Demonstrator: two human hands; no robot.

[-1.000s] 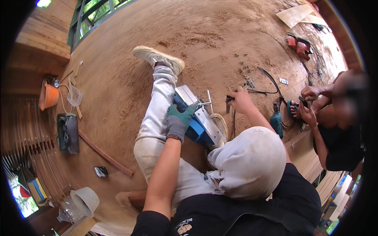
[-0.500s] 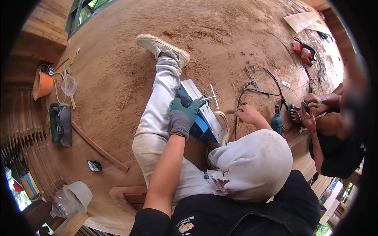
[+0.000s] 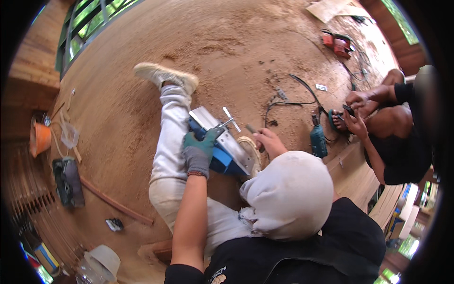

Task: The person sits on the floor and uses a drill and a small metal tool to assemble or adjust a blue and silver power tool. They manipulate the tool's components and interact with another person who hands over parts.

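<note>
A blue electric hand planer (image 3: 222, 158) lies tilted between my legs, its flat metal sole facing up. My left hand (image 3: 199, 150), in a green and grey work glove, is closed round its blue body. A T-handle wrench (image 3: 231, 118) sticks out across the sole by the gloved thumb and fingers; how it is seated is hidden. Just right of the planer, my bare right hand (image 3: 268, 140) grips a short dark bar (image 3: 250, 128), whose kind I cannot make out. My right shoe (image 3: 250, 150) shows beyond the planer's edge.
Wood shavings cover the floor (image 3: 227, 61). Right of me are a teal power tool (image 3: 318, 137), a black cable (image 3: 302, 81) and a red power tool (image 3: 336, 43). Another person (image 3: 378, 113) crouches there, holding a small dark object. Leftward lie a wooden strip (image 3: 116, 203) and an orange container (image 3: 40, 137).
My right hand has lifted the dark bar into clearer sight beside the planer. The view has shifted, moving the scene leftward. My left hand keeps its hold.
</note>
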